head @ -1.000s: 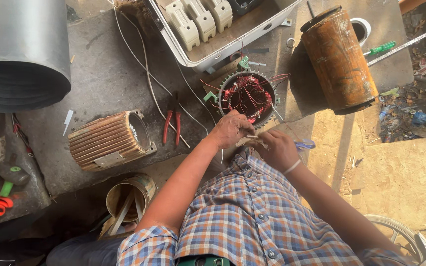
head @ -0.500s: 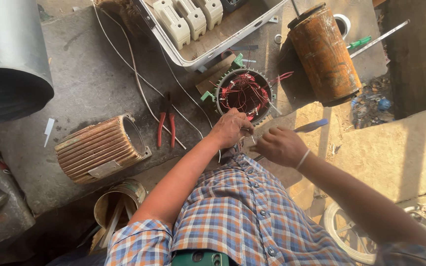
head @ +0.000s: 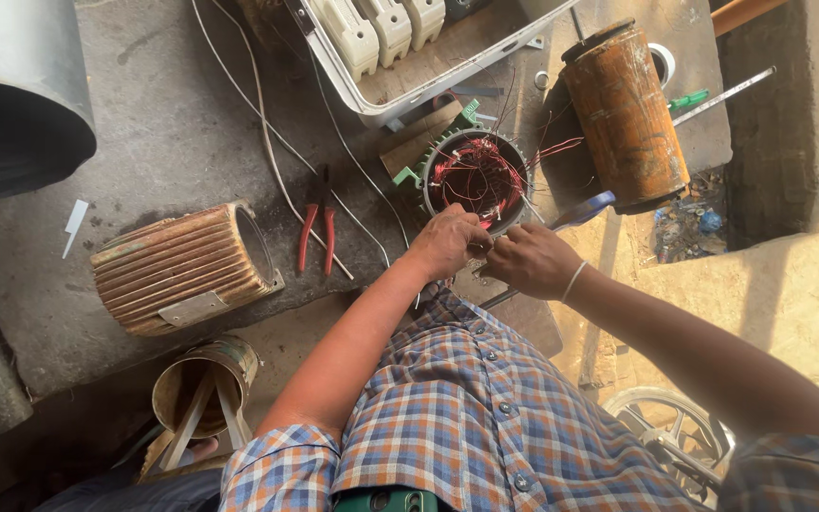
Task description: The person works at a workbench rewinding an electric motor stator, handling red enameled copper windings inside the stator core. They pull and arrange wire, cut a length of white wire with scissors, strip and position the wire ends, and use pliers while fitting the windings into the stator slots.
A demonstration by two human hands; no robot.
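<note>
At the bottom of the frame I see my own blue, orange and white checked shirt [head: 485,417], with both forearms reaching up toward the centre. My left hand [head: 447,242] sits just above the shirt, its grip clenched at the near rim of the round grey motor stator with red copper windings [head: 476,175]; whether it pinches a wire there I cannot tell. My right hand [head: 528,261] is just beside it, touching it at the fingertips, its grip closed as well, with a thin pale band on the wrist; what it holds is too small to make out. A blue-handled tool [head: 585,209] lies just above the right hand, near the stator's lower right edge.

Lower left, a rusty open tin with flat sticks standing in it [head: 203,384] rests below the edge of the grey concrete counter [head: 163,133]. Above it, on the counter, lies a ribbed rusty motor housing [head: 182,265] on its side. Red-handled pliers [head: 318,228] lie between that housing and the stator, with thin white wires [head: 267,142] running past them toward the top of the frame.

The stator itself stands in the centre, slightly above my hands, loose red wire ends sticking out to the right. Right of it lies a rusty orange metal cylinder [head: 626,109], tilted. At the top centre is a white tray holding cream-coloured blocks [head: 372,38], and in the upper left a large dark grey pipe [head: 16,90].
</note>
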